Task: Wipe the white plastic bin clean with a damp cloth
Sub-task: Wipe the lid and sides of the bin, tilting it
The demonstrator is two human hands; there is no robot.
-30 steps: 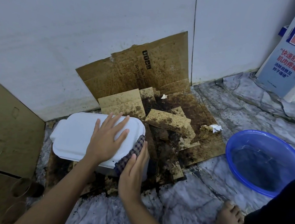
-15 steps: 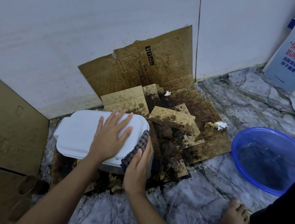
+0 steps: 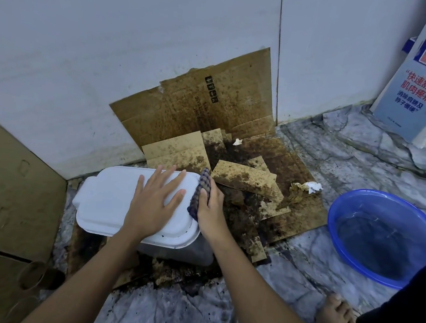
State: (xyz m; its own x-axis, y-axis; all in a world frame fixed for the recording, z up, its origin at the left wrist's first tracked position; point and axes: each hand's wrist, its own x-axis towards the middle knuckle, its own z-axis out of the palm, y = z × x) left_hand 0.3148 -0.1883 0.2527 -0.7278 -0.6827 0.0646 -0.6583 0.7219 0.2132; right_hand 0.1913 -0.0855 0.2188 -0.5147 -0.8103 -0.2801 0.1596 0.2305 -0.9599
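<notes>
Head view, and the white plastic bin sits low on the floor, on stained cardboard just out from the wall, lid on. By the look of it, this is a light, hollow, stiff thing, smooth plastic that would turn slick once wet, so it likely skates about unless it is pinned from above; the flat lid top is the place to bear down, or the small tab at its far-left end for lifting. The left hand does just that, fingers straight and spread, palm flat on the lid. The right hand grips a dark checked cloth and presses it against the bin's right end, up by the lid rim. The lid top reads mostly white; dark specks dot its near rim, and the body below looks greyer. Further right, well apart, a blue basin holds water, and crumpled tissue lies on the cardboard between.
</notes>
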